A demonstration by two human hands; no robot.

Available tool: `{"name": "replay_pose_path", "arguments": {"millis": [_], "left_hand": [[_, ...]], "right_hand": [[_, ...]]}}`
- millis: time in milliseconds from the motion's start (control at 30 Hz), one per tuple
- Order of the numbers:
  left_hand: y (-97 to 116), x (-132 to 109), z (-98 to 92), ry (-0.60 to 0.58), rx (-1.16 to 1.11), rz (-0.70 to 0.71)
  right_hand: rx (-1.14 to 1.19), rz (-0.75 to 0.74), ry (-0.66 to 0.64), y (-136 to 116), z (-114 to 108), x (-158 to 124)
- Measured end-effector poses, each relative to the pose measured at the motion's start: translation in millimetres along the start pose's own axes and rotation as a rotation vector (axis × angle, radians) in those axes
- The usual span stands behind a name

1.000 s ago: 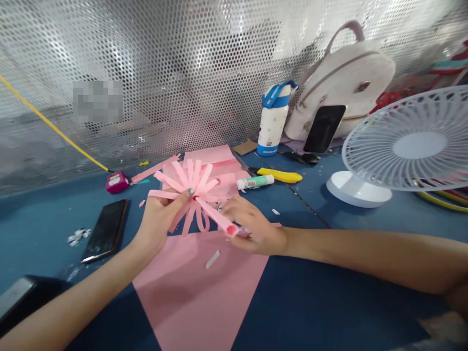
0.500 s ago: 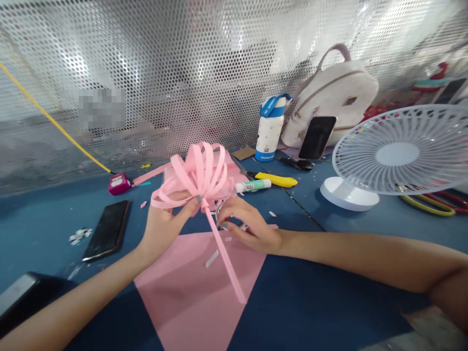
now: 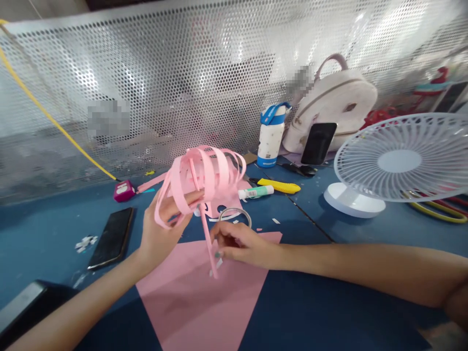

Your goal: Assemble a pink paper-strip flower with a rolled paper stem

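My left hand (image 3: 163,234) is closed on the base of a pink paper flower (image 3: 204,170) made of looped strips and holds it above the blue table. Its thin rolled stem (image 3: 209,243) slants down to a pink paper sheet (image 3: 197,302). My right hand (image 3: 243,246) is closed, fingertips pinched right at the stem. A clear tape roll (image 3: 241,212) stands upright at its fingers, seemingly held.
A black phone (image 3: 112,238) lies left, a magenta tape measure (image 3: 123,190) behind it. A glue stick (image 3: 256,192), a yellow cutter (image 3: 280,185), a bottle (image 3: 270,136) and a white backpack (image 3: 329,107) sit at the back. A white fan (image 3: 402,156) stands right. Perforated metal screen behind.
My left hand has lifted and turned the flower, so the loops face up and the stem points down. My right hand has moved from the stem's end to its middle with the tape roll.
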State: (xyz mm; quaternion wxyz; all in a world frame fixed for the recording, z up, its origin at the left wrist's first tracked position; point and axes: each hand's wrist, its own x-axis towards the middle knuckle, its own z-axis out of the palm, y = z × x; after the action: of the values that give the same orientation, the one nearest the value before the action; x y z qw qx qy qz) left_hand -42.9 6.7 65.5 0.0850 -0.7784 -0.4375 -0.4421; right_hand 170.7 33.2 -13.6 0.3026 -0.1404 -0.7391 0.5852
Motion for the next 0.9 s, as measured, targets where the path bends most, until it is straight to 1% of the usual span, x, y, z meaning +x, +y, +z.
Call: {"name": "replay_pose_path", "arguments": {"millis": [67,167,233,300,400,500,533,567,633,667,700,733,800,833,867,900], "left_hand": [[-2,1,0.0,-0.023,0.016,0.028],[-2,4,0.1,-0.075,0.008,0.092],[1,9,-2.4,-0.138,0.01,0.135],[5,15,-9.4,-0.237,0.026,0.156],[9,28,-32.0,-0.407,0.035,0.159],[8,43,-67.8,-0.533,0.095,0.214],[8,48,-80.6,-0.527,0.106,0.248],[9,52,-92.9,-0.488,0.112,0.282],[13,60,-113.0,-0.338,0.126,0.261],[17,63,-119.9,-0.247,0.13,0.233],[21,66,-124.4,-0.185,0.135,0.213],[27,68,-126.3,-0.166,0.141,0.213],[38,72,-123.3,-0.132,0.191,0.236],[42,74,-119.2,-0.15,0.225,0.252],[46,76,-113.9,-0.21,0.263,0.251],[48,77,-107.9,-0.231,0.276,0.264]], "right_hand": [[-0.001,-0.018,-0.04,0,0,0],[-0.019,-0.021,-0.024,0,0,0],[-0.023,-0.024,-0.006,0,0,2],[-0.065,-0.073,0.023,0,0,3],[-0.185,-0.16,0.103,1,-1,6],[-0.262,-0.196,0.159,3,-3,7],[-0.285,-0.208,0.173,4,-4,8],[-0.307,-0.218,0.184,4,-4,8],[-0.347,-0.23,0.196,4,-4,7],[-0.363,-0.234,0.198,4,-4,7],[-0.379,-0.238,0.198,4,-3,6],[-0.393,-0.241,0.198,4,-2,6],[-0.42,-0.253,0.201,3,-1,4],[-0.433,-0.261,0.203,2,0,3],[-0.446,-0.269,0.205,2,1,1],[-0.459,-0.278,0.206,1,2,0]]}}
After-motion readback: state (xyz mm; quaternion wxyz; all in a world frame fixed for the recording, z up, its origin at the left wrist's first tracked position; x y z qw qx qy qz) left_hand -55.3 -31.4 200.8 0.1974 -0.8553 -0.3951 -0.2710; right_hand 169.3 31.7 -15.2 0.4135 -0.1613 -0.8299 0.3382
